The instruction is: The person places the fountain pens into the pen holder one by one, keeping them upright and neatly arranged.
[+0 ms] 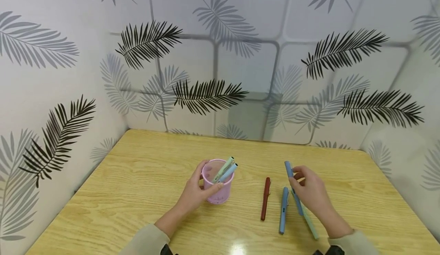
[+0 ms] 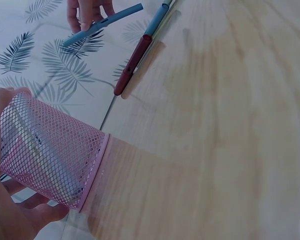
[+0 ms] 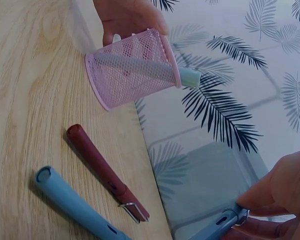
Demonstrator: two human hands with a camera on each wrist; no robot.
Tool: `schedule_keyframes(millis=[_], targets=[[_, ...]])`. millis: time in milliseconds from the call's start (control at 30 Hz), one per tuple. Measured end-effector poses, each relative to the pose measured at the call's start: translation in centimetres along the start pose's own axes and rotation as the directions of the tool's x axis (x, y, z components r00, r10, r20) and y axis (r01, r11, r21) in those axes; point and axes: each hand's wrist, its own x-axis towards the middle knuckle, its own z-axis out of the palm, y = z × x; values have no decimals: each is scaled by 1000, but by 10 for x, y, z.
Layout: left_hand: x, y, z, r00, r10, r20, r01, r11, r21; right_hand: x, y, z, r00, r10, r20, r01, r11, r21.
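Observation:
My left hand [image 1: 192,195] grips a pink mesh pen cup [image 1: 220,195], fingers on its far side and thumb near the front rim. The cup stands upright on the table; a light green pen [image 1: 223,169] and a light blue pen [image 1: 228,172] lean to the right inside it. At the right, my right hand [image 1: 312,192] pinches a blue pen [image 2: 102,24], which appears raised off the table in the left wrist view. Below that hand lies a green pen [image 1: 311,224], partly hidden. Another blue pen [image 1: 283,211] and a dark red pen [image 1: 265,199] lie between the hands.
The wooden table [image 1: 154,151] ends at a wall [image 1: 247,67] with leaf patterns behind it. Side walls rise at the left and right. Light reflects off the table's near middle.

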Motion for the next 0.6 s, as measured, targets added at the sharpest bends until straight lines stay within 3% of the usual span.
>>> schedule_keyframes(millis=[233,600], targets=[[6,-24,2,1000,2,-25,-1,1000,21,1,-9,5,999,-35,-34,36,999,24],[7,-29,1,1000,12,-29,-11,1000,24,6,-26,17,993,-80,-88,87,993,82]])
